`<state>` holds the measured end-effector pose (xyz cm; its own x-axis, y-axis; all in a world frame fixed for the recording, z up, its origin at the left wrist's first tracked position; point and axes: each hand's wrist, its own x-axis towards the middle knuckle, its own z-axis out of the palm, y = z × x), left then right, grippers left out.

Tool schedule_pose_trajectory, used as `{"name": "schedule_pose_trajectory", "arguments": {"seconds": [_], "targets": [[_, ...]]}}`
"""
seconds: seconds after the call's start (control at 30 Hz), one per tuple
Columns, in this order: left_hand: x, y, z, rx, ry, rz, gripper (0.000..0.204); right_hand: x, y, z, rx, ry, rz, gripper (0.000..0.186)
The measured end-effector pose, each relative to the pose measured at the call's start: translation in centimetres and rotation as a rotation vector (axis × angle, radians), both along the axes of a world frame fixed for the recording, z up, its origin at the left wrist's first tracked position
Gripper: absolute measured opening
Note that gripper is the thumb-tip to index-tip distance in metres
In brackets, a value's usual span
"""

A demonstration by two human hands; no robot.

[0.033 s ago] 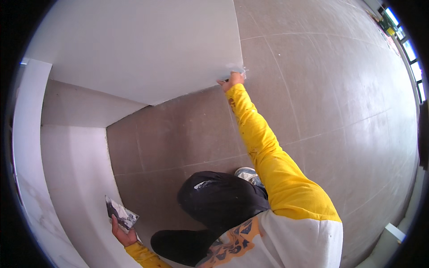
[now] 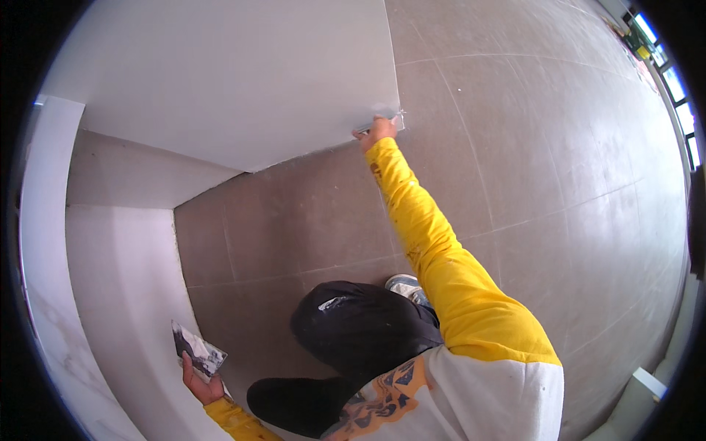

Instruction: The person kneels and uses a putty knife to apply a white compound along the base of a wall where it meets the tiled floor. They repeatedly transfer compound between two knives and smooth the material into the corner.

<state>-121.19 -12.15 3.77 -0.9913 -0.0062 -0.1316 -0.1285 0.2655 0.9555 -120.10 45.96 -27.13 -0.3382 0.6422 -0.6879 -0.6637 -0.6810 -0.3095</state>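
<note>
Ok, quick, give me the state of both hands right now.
Left hand: closed on a flat, putty-smeared blade.
Right hand: closed on a small tool pressed at the white wall's bottom corner; the tool is too small to identify.

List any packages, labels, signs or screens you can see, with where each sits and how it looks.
None in view.
Nearest to one: printed graphic on the person's white shirt, lower centre, orange and dark blue.
Left hand holds a grey-smeared flat trowel; right hand works at the white wall corner.
</note>
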Motion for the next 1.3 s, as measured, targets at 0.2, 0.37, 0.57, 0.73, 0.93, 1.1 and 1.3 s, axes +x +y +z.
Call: {"name": "schedule_pose_trajectory", "arguments": {"seconds": [0.2, 0.37, 0.57, 0.73, 0.93, 1.1, 1.3], "targets": [[-0.1, 0.7, 0.2, 0.316, -0.112, 0.161, 0.039, 1.7, -4.8, -1.5, 0.052, -0.005, -0.019, 0.074], [-0.2, 0.8, 0.2, 0.278, -0.105, 0.163, 0.039, 1.9, 0.3, -7.0, -0.327, 0.193, -0.027, 0.049], [0.0, 1.7, 0.3, 0.254, -0.115, 0.195, 0.038, -2.0, -0.8, -1.5, 0.053, 0.049, 0.100, 0.052], [-0.6, 0.4, -0.4, 0.272, -0.089, 0.051, 0.038, 0.0, -5.1, -0.9, 0.033, 0.107, 0.036, 0.048], [-1.1, -0.9, -0.9, 0.222, -0.099, 0.127, 0.041, 2.5, -3.3, -6.4, 0.013, 0.028, 0.061, 0.041], [-0.9, 0.1, -0.4, 0.299, -0.167, 0.061, 0.042, 2.5, -2.0, -7.6, 0.051, 0.064, 0.068, 0.039], [-1.4, -0.8, -0.4, 0.243, -0.155, 0.116, 0.051, 1.0, 0.4, -8.4, 0.035, 0.091, 0.049, 0.038]]}}
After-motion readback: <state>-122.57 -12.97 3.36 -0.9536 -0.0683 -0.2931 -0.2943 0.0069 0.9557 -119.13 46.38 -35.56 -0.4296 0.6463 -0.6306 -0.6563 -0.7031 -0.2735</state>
